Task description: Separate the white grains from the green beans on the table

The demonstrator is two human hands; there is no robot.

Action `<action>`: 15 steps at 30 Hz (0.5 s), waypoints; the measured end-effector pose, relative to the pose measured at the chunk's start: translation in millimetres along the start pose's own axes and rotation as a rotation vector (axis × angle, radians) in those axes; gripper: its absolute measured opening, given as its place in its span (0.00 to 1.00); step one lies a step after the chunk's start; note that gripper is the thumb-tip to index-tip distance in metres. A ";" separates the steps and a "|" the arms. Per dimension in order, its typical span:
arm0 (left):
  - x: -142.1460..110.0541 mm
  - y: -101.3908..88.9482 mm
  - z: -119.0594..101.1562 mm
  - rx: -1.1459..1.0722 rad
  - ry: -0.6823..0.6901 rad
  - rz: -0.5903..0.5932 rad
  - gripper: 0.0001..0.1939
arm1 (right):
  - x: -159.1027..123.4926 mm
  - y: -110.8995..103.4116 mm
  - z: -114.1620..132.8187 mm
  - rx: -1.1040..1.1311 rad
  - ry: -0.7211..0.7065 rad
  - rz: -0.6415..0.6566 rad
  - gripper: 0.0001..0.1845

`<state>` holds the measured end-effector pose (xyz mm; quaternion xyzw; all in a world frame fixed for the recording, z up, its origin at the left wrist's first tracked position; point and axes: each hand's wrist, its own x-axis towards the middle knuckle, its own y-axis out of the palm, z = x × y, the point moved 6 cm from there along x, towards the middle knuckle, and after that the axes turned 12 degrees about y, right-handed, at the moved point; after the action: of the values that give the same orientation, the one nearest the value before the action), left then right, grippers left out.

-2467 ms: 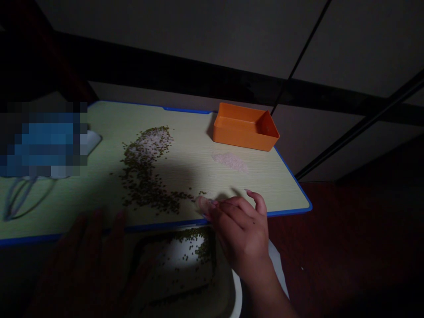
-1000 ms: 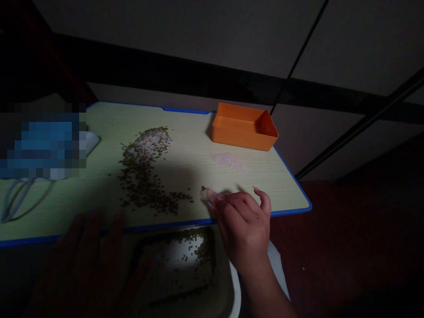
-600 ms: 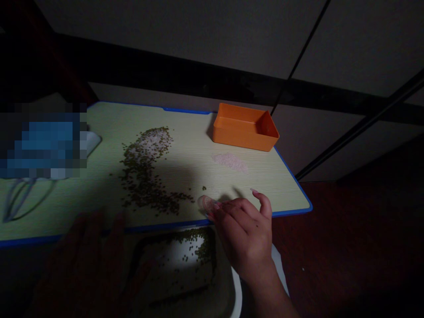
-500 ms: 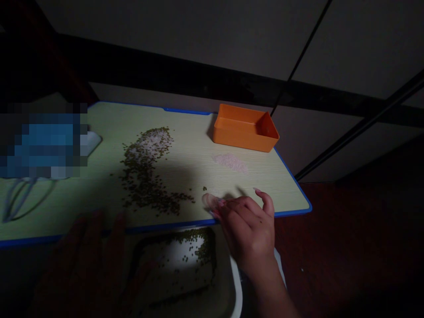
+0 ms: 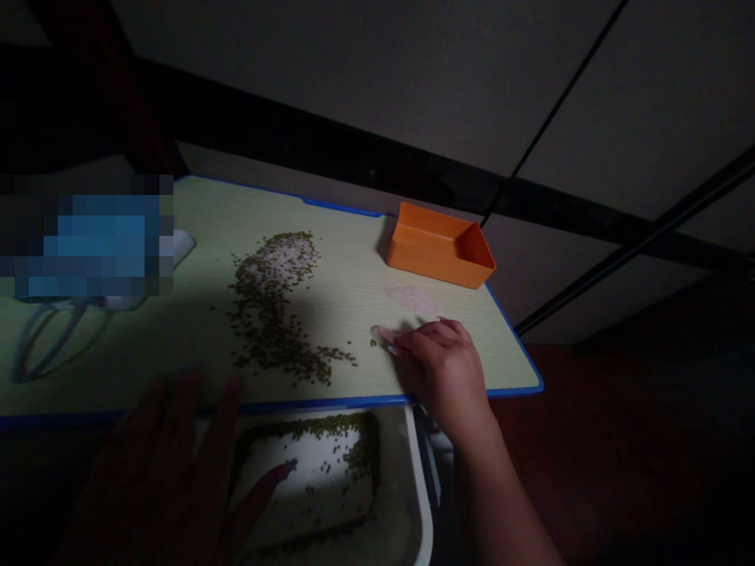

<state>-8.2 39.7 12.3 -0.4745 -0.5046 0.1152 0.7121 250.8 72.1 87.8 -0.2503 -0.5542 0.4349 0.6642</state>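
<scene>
My right hand (image 5: pixel 445 362) is low over the pale green table top (image 5: pixel 348 259), its fingers bent and drawn together. A pale, blurred shape (image 5: pixel 382 333) shows at its fingertips; I cannot make out what it is. Beside it lie a few stray green beans (image 5: pixel 373 343), and a small patch of white rice (image 5: pixel 416 299) is just beyond the hand. My left hand (image 5: pixel 171 456), in deep shadow, has its fingers spread at the table's near edge, its thumb over a white tub (image 5: pixel 423 503). Green beans (image 5: pixel 359 452) line the tub's far side.
A mixed heap of green beans and rice (image 5: pixel 277 275) trails toward the near edge at mid-table. An orange box (image 5: pixel 436 263) stands at the back right. On the left is a pixelated blue object (image 5: pixel 100 244) with a looped cord (image 5: pixel 35 346). Cabinet panels (image 5: pixel 383 94) rise behind.
My right hand has moved away from me over the table, nearer the rice patch. My left thumb now shows more clearly over the tub. The camera view has shifted slightly.
</scene>
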 end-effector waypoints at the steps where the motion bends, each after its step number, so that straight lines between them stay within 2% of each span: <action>1: 0.5 0.8 -0.6 -0.008 0.010 0.008 0.46 | 4.4 2.2 -1.4 -0.022 0.006 0.013 0.06; 5: 0.0 0.0 -2.0 -0.041 0.011 -0.022 0.45 | 20.5 5.9 -11.5 -0.115 0.062 0.028 0.07; 8: -2.1 1.1 -3.1 -0.051 -0.018 -0.029 0.45 | 25.8 -2.5 -18.3 -0.132 0.073 -0.029 0.07; 12: -2.3 2.5 -6.0 -0.066 -0.031 -0.056 0.44 | 15.2 -22.1 -12.4 -0.047 -0.028 -0.089 0.07; 15: -1.6 3.0 -7.1 -0.064 -0.037 -0.062 0.44 | -0.4 -28.0 -1.7 -0.021 -0.073 -0.019 0.08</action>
<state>-2.2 36.3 8.7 -0.4788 -0.5356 0.0859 0.6903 260.9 58.2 109.9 -0.2357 -0.5849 0.4315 0.6451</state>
